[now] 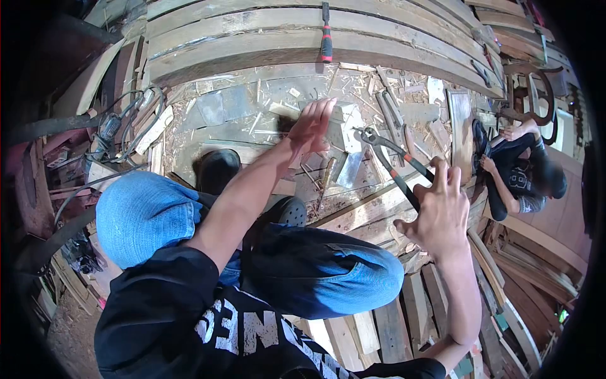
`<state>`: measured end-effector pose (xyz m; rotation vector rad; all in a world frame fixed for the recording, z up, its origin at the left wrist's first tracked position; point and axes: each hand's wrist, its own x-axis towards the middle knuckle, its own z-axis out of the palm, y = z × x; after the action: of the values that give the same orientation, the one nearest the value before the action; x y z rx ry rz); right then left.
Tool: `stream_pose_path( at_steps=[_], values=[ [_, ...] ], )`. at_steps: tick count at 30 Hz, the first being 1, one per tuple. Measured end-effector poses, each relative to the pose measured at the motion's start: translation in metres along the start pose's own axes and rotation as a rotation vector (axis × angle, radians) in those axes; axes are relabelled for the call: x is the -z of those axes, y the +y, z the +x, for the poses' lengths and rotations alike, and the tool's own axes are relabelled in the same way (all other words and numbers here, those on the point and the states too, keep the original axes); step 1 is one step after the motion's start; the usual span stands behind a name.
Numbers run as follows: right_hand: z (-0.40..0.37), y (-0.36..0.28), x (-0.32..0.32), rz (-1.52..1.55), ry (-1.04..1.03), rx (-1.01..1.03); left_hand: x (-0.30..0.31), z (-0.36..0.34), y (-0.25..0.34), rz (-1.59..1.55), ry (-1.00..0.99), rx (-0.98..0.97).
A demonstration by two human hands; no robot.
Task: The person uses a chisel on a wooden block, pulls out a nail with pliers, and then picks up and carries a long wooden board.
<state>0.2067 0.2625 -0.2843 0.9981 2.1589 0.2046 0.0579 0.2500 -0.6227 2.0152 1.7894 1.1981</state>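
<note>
Pincers (388,155) on long handles, held at the handle ends by right hand (439,211), head over chip-strewn planks (240,114), left hand (312,126) open, fingers straight, just beside, red-handled screwdriver (326,41) on curved boards (240,44) beyond, another person (524,174) seated far right.

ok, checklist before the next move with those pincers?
1. Right hand grip on the pincers: not ok. The fingers are spread and only the palm lies on the handles.
2. Pincer head biting anything: cannot tell.
3. Left hand clear of the pincer head: ok. It is raised open, apart to the left.
4. Wooden-handled tool out of the way: not ok. It lies loose between the hands.
5. Other person clear: ok. They are seated apart at the right.
</note>
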Motion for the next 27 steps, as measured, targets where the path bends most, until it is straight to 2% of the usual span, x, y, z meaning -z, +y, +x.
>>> stream_pose_path(
  at_steps=[15, 21, 23, 27],
  values=[
    [0.002, 0.004, 0.005, 0.095, 0.083, 0.062, 0.003, 0.0, 0.002, 0.025, 0.012, -0.025],
    [0.005, -0.001, 0.016, 0.094, 0.049, 0.026, 0.005, 0.0, 0.002, 0.03, -0.04, 0.02],
    [0.006, -0.004, 0.021, 0.015, -0.029, 0.018, 0.006, 0.0, 0.004, 0.07, -0.063, 0.019],
    [0.005, -0.008, 0.021, 0.051, 0.005, 0.015, 0.009, 0.001, 0.005, -0.001, -0.103, 0.047]
  ],
)
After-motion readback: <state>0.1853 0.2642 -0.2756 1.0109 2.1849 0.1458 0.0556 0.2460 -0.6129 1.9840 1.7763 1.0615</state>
